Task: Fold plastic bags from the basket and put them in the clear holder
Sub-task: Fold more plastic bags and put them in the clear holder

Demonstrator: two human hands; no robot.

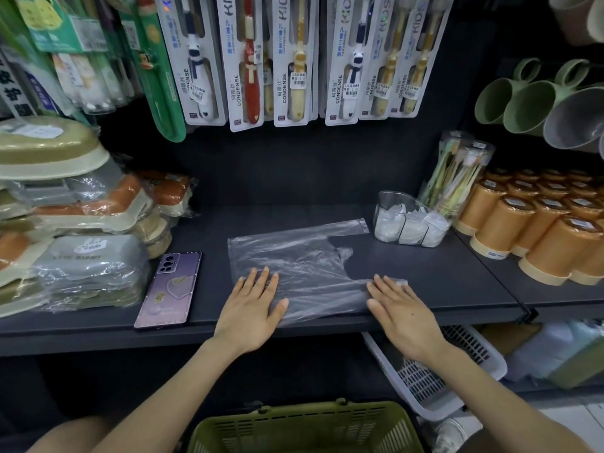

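One thin, clear plastic bag [304, 256] lies spread flat on the dark grey shop shelf [441, 273], with its two handle strips pointing to the right. One strip reaches toward the holder and the other lies under the right hand. Two bare hands press on the bag's near edge. The left hand [251, 308] lies palm down on the bag's near left corner with fingers straight and spread, so its grip is released. The right hand [402, 315] lies flat on the near handle strip, fingers straight too, its grip also released and grasping nothing.

One clear plastic holder [392, 199] stands on the shelf just beyond the bag's far handle. It has three compartments, each with a folded white bag bundle [413, 228] in it. One olive-green slatted plastic basket [294, 410] sits low in front of the person. What it contains cannot be made out.

One purple smartphone [170, 289] lies face down on the shelf left of the bag. One white slatted basket [421, 384] is tilted under the shelf on the right. Six children's toothbrush cards [291, 60] hang in the front row above.
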